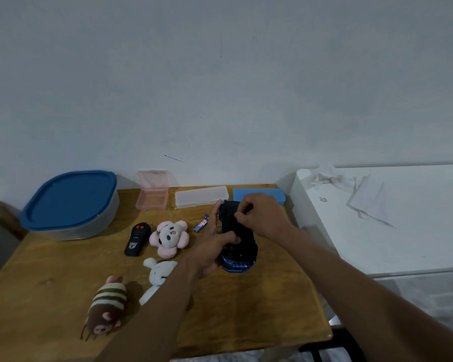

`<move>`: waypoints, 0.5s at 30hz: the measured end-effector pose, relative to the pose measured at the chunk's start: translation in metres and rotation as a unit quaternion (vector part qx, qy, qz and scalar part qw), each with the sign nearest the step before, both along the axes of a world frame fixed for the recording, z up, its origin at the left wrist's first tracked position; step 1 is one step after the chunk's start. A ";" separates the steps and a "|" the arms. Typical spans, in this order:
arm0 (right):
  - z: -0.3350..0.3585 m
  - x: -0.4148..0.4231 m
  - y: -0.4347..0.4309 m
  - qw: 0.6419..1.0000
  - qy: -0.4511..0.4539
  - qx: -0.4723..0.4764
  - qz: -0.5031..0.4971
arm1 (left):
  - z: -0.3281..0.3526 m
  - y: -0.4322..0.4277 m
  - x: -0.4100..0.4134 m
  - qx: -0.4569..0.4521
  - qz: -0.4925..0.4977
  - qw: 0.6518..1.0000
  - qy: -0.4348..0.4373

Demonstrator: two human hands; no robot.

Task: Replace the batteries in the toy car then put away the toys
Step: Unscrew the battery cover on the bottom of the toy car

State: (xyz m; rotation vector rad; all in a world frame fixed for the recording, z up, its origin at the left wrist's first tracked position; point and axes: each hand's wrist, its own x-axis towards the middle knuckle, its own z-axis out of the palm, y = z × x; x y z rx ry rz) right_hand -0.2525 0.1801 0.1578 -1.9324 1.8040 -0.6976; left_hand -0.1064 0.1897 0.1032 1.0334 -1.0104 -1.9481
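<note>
Sitting far left on the worktop (246, 309), a blue-lidded tub (71, 205) hides its contents. Along the wall come a pink box (152, 198) with its lid raised, a shut clear case (202, 196) and a blue case (281, 196). A battery (201, 223) lies just left of the toy car (239, 244). The left hand (215, 248) grips the car's side. The right hand (259, 218) curls its fingers (242, 215) onto the car; what they grasp is unclear.

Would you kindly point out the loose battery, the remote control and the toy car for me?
loose battery (201, 224), head view, middle of its blue-and-white casing.
remote control (137, 240), head view, centre of its black body.
toy car (245, 248), head view, black underside near its blue end.
</note>
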 end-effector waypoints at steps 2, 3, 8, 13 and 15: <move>0.000 -0.004 -0.003 0.996 -0.084 0.014 -0.039 | 0.000 0.000 0.000 0.001 0.003 1.000 0.000; 0.000 -0.006 -0.004 0.991 -0.124 0.023 -0.053 | 0.001 -0.001 0.000 -0.001 0.003 1.000 0.002; 0.004 -0.013 -0.003 0.978 -0.202 -0.007 -0.041 | 0.001 0.000 0.001 0.000 0.001 1.000 0.014; 0.005 -0.015 -0.002 0.974 -0.221 -0.044 -0.037 | 0.003 0.003 0.001 -0.006 -0.003 1.000 0.017; 0.005 -0.013 0.000 0.974 -0.218 -0.051 -0.033 | 0.003 0.004 0.001 -0.007 -0.002 1.000 0.019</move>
